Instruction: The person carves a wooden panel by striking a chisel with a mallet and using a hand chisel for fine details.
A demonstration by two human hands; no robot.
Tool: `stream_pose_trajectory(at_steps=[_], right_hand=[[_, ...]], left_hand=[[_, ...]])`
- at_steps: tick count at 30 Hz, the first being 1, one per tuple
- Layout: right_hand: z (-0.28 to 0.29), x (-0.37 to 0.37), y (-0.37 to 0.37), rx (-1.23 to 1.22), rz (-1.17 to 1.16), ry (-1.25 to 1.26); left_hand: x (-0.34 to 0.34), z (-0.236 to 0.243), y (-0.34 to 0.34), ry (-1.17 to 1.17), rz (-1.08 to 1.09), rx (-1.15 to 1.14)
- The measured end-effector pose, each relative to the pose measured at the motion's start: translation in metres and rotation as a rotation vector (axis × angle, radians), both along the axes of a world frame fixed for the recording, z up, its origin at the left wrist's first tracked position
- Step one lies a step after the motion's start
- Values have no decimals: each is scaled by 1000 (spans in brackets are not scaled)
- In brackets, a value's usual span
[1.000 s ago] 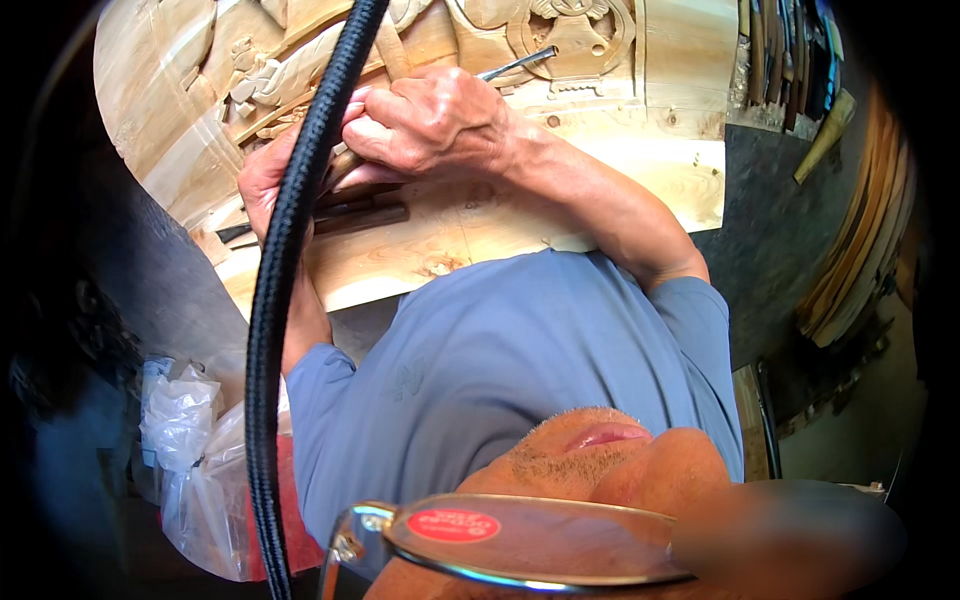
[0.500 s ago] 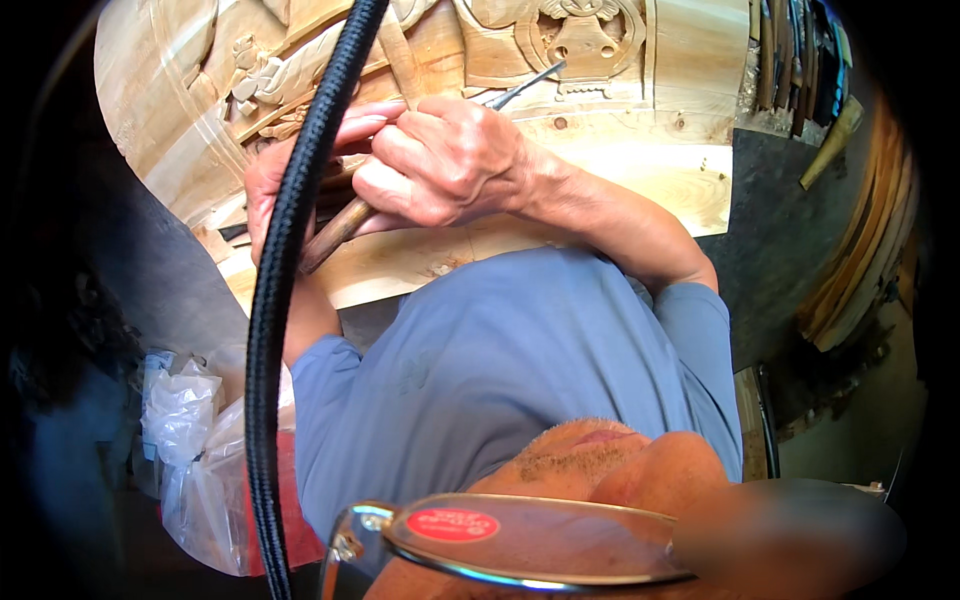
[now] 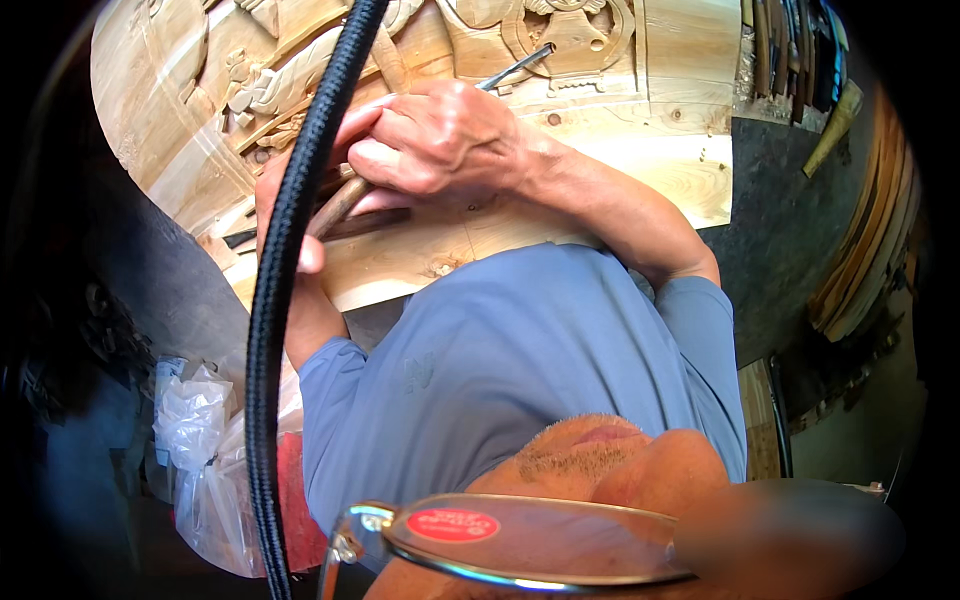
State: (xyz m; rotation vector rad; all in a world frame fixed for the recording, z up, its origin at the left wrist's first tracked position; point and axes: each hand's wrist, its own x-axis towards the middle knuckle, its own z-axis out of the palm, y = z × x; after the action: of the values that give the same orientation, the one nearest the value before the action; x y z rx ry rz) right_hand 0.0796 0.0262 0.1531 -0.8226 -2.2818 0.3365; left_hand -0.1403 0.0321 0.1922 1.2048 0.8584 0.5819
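Note:
My right hand (image 3: 440,135) is closed around the wooden handle of a carving chisel (image 3: 340,205). Its slim metal blade slants up and right, the tip meeting a round hole in the carved animal face (image 3: 572,50) on a pale wooden panel (image 3: 640,150). My left hand (image 3: 278,195) lies at the handle's butt end, its thumb tip beside it. Some left fingers stretch up behind my right hand, against it. A black braided cable (image 3: 300,170) crosses in front and hides much of the left hand.
Several carving tools (image 3: 790,60) lie in a row at the far right, beside a yellowish handle-like piece (image 3: 833,130). Curved wooden boards (image 3: 870,240) lean farther right. A clear plastic bag (image 3: 200,430) hangs or sits at lower left, next to something red (image 3: 300,490).
The panel has shifted slightly up and left in view. The chisel tip stays at the same hole. My left thumb now shows at the butt end of the handle.

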Motion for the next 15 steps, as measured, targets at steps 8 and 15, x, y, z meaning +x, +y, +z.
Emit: stream_pose_trajectory(at_steps=[8,15], right_hand=[[-1,-5,2,8,-44,-128],[4,-14,-4,211,-248,-278]], left_hand=[[-5,-5,2,49,21,83],[-8,-2,7,173,51,50]])
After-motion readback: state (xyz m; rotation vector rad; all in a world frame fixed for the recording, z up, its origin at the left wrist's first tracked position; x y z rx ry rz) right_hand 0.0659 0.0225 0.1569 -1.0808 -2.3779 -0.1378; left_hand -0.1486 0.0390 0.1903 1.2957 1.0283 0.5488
